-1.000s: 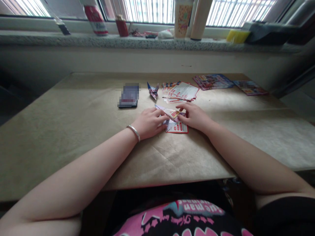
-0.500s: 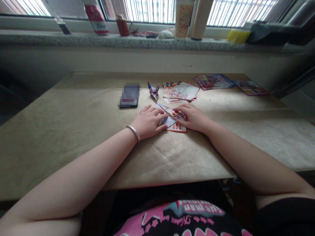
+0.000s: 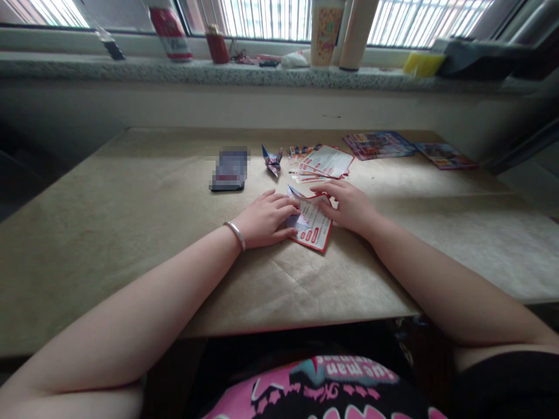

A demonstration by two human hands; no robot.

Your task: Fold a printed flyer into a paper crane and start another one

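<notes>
A partly folded printed paper sheet (image 3: 317, 233) with a red border lies on the table in front of me. Its white side with red labels faces up, and a bluish flap is folded over at its left. My left hand (image 3: 271, 218), with a silver bangle at the wrist, holds the left side down with thumb and fingers. At the upper right edge, my right hand (image 3: 347, 203) grips the sheet between thumb and curled fingers; its fingertips are partly hidden. Just beyond stands a small folded paper crane (image 3: 273, 162).
A phone (image 3: 230, 170), blurred out, lies left of the crane. Fanned printed sheets (image 3: 329, 160) are behind my right hand, with colourful cards (image 3: 379, 144) farther right. On the windowsill (image 3: 262, 74) stand a red can (image 3: 170, 35), a patterned cup (image 3: 325, 35) and a yellow object (image 3: 423, 64).
The right flap of the sheet has opened out, showing more of the white printed side, and the sheet has turned slightly. Both hands have shifted only a little.
</notes>
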